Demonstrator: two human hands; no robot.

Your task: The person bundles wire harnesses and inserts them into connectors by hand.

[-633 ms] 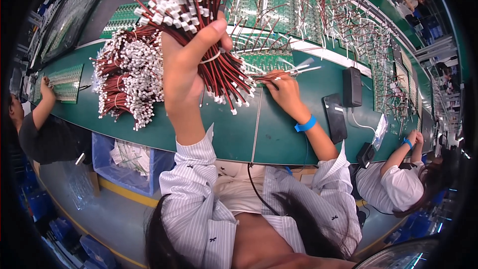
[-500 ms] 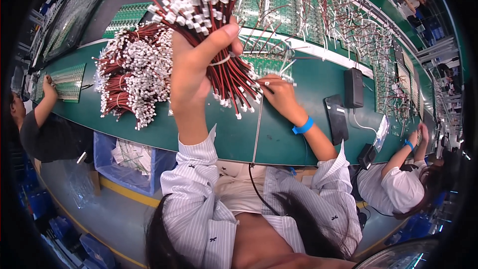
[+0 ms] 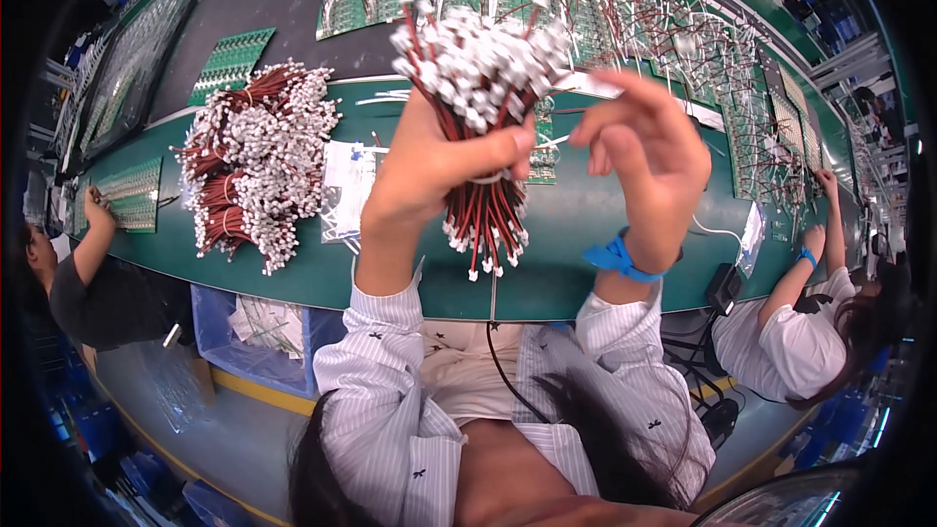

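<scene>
Table (image 3: 561,288) with a green top spans the view, its far side lined with green circuit boards (image 3: 361,8) bearing wires. On its left part lies a pile of tied wire harnesses (image 3: 256,161), beside a white packet (image 3: 346,193). In front of the person, raised over the table and right of that pile, is the held harness bundle (image 3: 483,78), red and dark wires with white connectors. Its long axis runs up and down the view, the wide connector cluster at the top, the narrower tips at the bottom. The left hand (image 3: 415,166) is the nearer: its fingers clamp around the bundle's middle from the left. The right hand (image 3: 652,151) is up, fingers apart and bent, with the bundle just to their left. A slim white piece (image 3: 552,143) shows between; I cannot tell whether the right fingertips touch it.
</scene>
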